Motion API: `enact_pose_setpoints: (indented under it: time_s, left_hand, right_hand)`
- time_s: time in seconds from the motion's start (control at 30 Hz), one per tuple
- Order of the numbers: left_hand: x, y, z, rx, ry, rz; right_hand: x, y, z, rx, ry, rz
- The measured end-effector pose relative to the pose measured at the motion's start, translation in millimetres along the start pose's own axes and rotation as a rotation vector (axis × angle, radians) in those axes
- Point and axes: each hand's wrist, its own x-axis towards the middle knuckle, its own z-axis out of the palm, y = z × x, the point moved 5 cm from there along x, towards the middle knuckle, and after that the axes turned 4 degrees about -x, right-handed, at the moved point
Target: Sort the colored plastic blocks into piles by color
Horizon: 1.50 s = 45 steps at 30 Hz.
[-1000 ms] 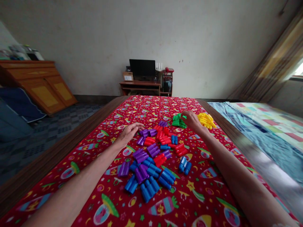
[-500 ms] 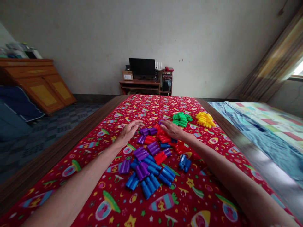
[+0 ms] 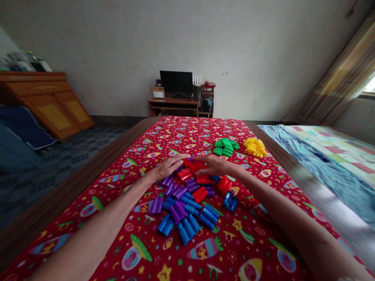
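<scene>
My left hand (image 3: 170,167) rests at the far left side of a mixed pile, fingers stretched out over purple blocks. Opposite it, my right hand (image 3: 216,165) reaches over the red blocks (image 3: 184,175), its thumb apart from the extended fingers. The fingertips of both hands nearly meet behind the pile, near a purple block that is partly covered. Closer to me lie more purple blocks (image 3: 178,211) and blue blocks (image 3: 189,229), each made of joined tube shapes. One blue piece (image 3: 230,201) sits slightly apart on the right.
Beyond my right hand are a heap of green blocks (image 3: 226,146) and a heap of yellow blocks (image 3: 254,147). A red patterned cloth (image 3: 117,230) covers the table. A bed (image 3: 328,156) stands to the right, and a desk with a monitor (image 3: 176,82) is by the wall.
My hands have come closer together and slightly towards me. Red and purple blocks at the far side of the pile have shifted nearer, packing closer to the others.
</scene>
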Motion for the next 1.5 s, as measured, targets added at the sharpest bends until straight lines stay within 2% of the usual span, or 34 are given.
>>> enact_pose_setpoints:
  time_s: [0.1, 0.2, 0.3, 0.43, 0.53, 0.6, 0.67, 0.73, 0.8, 0.83, 0.9, 1.0, 1.1, 1.17, 1.27, 1.33, 1.4, 1.5]
  left_hand:
    - [-2.7, -0.1, -5.9, -0.017, 0.036, -0.002]
    - [-6.7, -6.1, -11.0, -0.116, 0.078, -0.089]
    - [-9.6, -8.1, -12.2, -0.156, 0.094, -0.143]
    - [-9.9, -5.1, -12.2, -0.142, 0.109, -0.149]
    - [-9.1, -4.2, -12.0, -0.125, 0.11, -0.152]
    - [-8.7, -4.6, -12.3, -0.109, 0.115, -0.151]
    - [-8.3, -4.8, -12.5, -0.095, 0.119, -0.149]
    - [-8.0, -3.8, -12.9, -0.085, 0.12, -0.141]
    - [-7.7, -1.9, -13.4, -0.074, 0.121, -0.138]
    - [-7.6, -1.1, -13.4, -0.066, 0.12, -0.144]
    - [-7.6, -0.3, -13.5, -0.051, 0.118, -0.16]
    - [-7.2, -0.4, -13.2, -0.051, 0.126, -0.152]
    - [-7.0, -2.7, -12.9, -0.064, 0.132, -0.145]
    - [-7.2, -3.7, -12.9, -0.059, 0.127, -0.153]
    - [-7.3, -1.0, -13.6, -0.046, 0.121, -0.137]
    - [-7.4, 0.9, -14.0, -0.037, 0.121, -0.129]
    - [-7.4, 0.7, -13.7, -0.032, 0.115, -0.135]
    - [-7.2, -3.6, -12.7, -0.035, 0.101, -0.144]
  right_hand:
    - [-0.2, -8.0, 2.6, -0.068, -0.019, -0.012]
    - [1.5, -9.3, -4.3, -0.1, 0.07, 0.053]
    - [-5.8, -2.3, -23.0, -0.118, 0.191, 0.128]
    - [-44.6, 21.5, -55.3, -0.182, 0.359, 0.208]
    - [-92.1, 51.3, -70.2, -0.361, 0.411, 0.372]
    - [-124.7, 73.4, -73.0, -0.498, 0.39, 0.528]
    - [-152.2, 95.0, -69.7, -0.591, 0.304, 0.686]
    - [-171.1, 112.6, -62.7, -0.625, 0.184, 0.807]
    - [-179.4, 121.8, -57.2, -0.623, 0.114, 0.863]
    - [-179.1, 122.0, -56.6, -0.627, 0.121, 0.861]
    - [-170.4, 112.9, -59.3, -0.647, 0.218, 0.8]
    - [-139.4, 81.3, -59.4, -0.608, 0.364, 0.569]
    - [-96.0, 44.9, -41.4, -0.481, 0.286, 0.327]
    - [-69.5, 26.7, -25.9, -0.435, 0.204, 0.266]
    - [-42.2, 14.9, -7.6, -0.405, 0.068, 0.278]
    - [-35.9, 14.7, -5.7, -0.396, 0.002, 0.283]
    - [-40.3, 19.6, -17.5, -0.414, 0.011, 0.309]
    - [-65.2, 35.6, -53.9, -0.493, 0.099, 0.456]
